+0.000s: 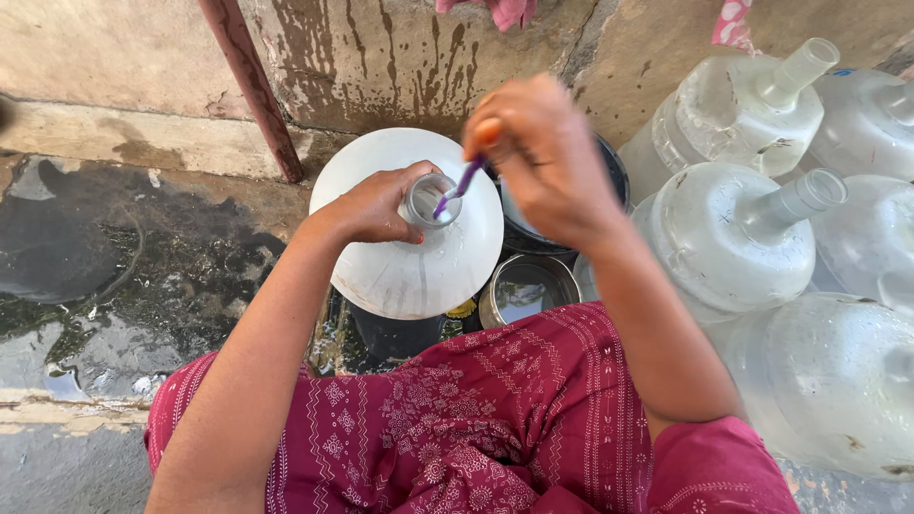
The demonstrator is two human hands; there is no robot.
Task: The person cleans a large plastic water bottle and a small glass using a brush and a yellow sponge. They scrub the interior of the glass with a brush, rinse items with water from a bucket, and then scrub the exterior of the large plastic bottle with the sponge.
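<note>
A large white plastic water jug (pixel 400 257) stands upright in front of my knees. My left hand (pixel 379 205) grips its narrow neck, fingers wrapped around the open mouth. My right hand (pixel 538 152) is above and to the right, closed on the purple handle of a brush (pixel 459 188) whose lower end goes down into the jug's mouth. The brush head is hidden inside the jug.
Several clear water jugs (pixel 738 238) lie stacked at the right. A dark basin (pixel 609 167) sits behind my right hand and a small steel pot (pixel 526 286) of water stands near my knee. Wet concrete ground (pixel 143 286), a stained wall (pixel 381 57) and a rusty pole (pixel 257 95) lie beyond.
</note>
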